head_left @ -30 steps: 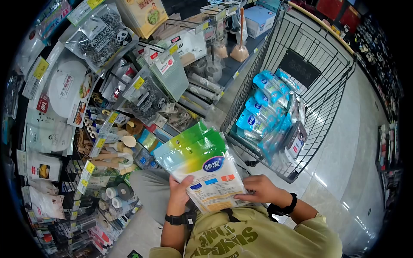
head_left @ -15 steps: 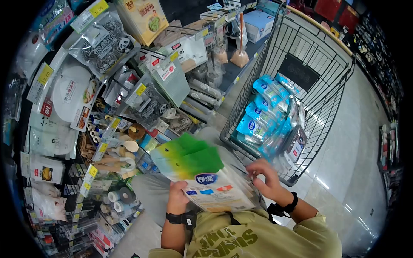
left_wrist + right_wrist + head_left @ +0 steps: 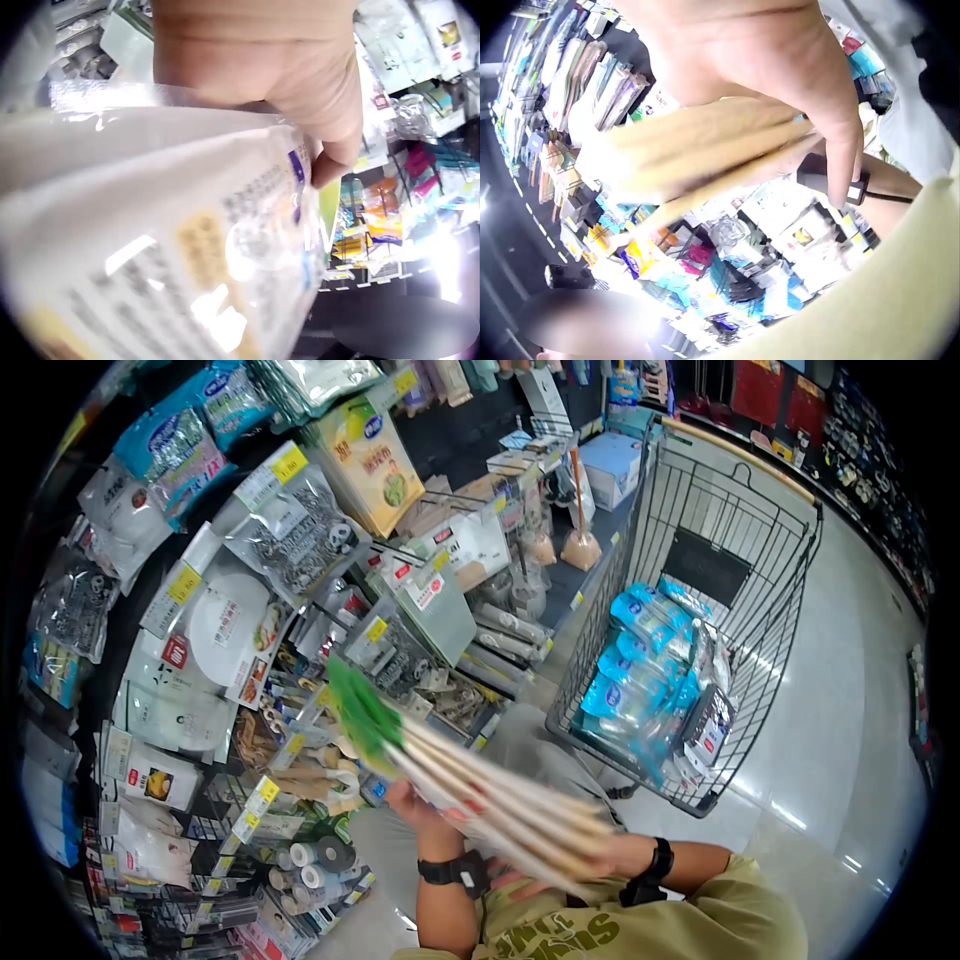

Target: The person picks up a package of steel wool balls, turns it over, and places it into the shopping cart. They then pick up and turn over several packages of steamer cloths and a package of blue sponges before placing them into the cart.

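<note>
Several flat plastic packets (image 3: 480,790), white with green tops, form a fanned, motion-blurred stack in front of the person's shirt. The left hand (image 3: 425,812) grips the stack near its green end; in the left wrist view, that thumb (image 3: 330,165) hooks over the packets' edge. At the opposite end the right hand (image 3: 615,852) lies against the packets' lower edges, fingers (image 3: 515,885) stretched out beneath them. In the right wrist view, the tan packet edges (image 3: 712,142) fan out past the palm, and the thumb (image 3: 844,165) stands straight, apart from them.
A black wire shopping cart (image 3: 745,780) stands at the right with blue packages (image 3: 635,665) inside. Shelves on the left carry hanging goods, including a panda-printed bag (image 3: 290,535), wooden utensils (image 3: 320,780) and tape-like rolls (image 3: 320,865). Tiled floor (image 3: 840,710) runs behind the cart.
The packets have swung from facing the person to a slanted, edge-on fan. The right hand lifted off, then came back to their lower edges. The head view has turned left.
</note>
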A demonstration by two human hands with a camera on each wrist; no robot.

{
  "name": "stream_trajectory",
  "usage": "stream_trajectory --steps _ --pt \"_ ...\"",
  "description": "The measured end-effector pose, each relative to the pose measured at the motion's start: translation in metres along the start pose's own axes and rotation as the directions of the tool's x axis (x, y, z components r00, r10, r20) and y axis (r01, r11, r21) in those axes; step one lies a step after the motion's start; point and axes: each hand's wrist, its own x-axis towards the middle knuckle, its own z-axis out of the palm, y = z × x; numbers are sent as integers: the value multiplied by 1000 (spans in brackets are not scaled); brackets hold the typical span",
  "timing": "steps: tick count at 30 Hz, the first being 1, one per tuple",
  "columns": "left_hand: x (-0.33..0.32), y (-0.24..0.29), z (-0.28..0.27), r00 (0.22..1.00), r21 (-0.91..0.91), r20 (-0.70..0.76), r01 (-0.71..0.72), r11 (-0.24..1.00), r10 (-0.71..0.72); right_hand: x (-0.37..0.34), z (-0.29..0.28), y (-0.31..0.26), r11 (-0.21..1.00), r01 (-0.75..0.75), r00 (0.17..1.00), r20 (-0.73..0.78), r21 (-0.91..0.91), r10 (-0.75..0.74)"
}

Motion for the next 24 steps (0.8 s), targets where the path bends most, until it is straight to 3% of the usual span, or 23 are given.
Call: stream_trajectory --steps 1,2,5,6,8,10,11,13,14,15,18,21,22,23,24 --pt "-3 6 19 989 142 -104 -93 985 108 0 -1 2 1000 18 997 78 3 -18" --pt "-8 15 20 1000 86 3 -30 996 30 0 -1 3 999 36 987 156 10 -37" --pt "-15 28 40 986 160 159 -81 984 55 2 8 -3 989 4 986 167 145 -29" --pt "-13 30 18 972 54 236 -29 998 16 4 1 -4 987 -8 991 132 158 -13" --pt "-19 29 -6 937 80 342 42 996 -67 -1 15 -14 939 -19 986 161 344 -39" --pt "-17 24 -3 877 152 455 96 984 -156 -5 -74 13 972 207 977 37 110 -212" --pt "-15 20 6 833 207 514 112 972 -205 -9 -50 8 939 341 940 44 -43 -339" --pt "-2 12 7 690 257 678 100 961 -253 -17 4 -1 754 555 816 56 -351 -575" --pt "-9 13 35 810 188 503 238 953 -301 -11 -4 -11 876 467 879 -44 -118 -474" --pt "-11 11 48 850 158 422 272 949 -314 -8 -9 -20 925 357 932 -115 135 -343" --pt "-25 1 48 956 154 205 182 971 -212 -13 -2 -34 709 639 698 -160 -299 -698" --pt "-37 -13 40 999 273 -1 39 961 -41 -16 36 -41 399 778 378 -146 -486 -914" --pt "-39 -14 56 1000 281 -17 1 960 4 -17 47 -42 358 805 323 -157 -473 -933" --pt "-51 -11 73 996 60 83 -30 998 25 -14 45 -42 263 792 247 -104 -551 -963" --pt "-55 -15 74 994 35 105 -25 999 22 -9 39 -43 164 768 173 -46 -620 -984"
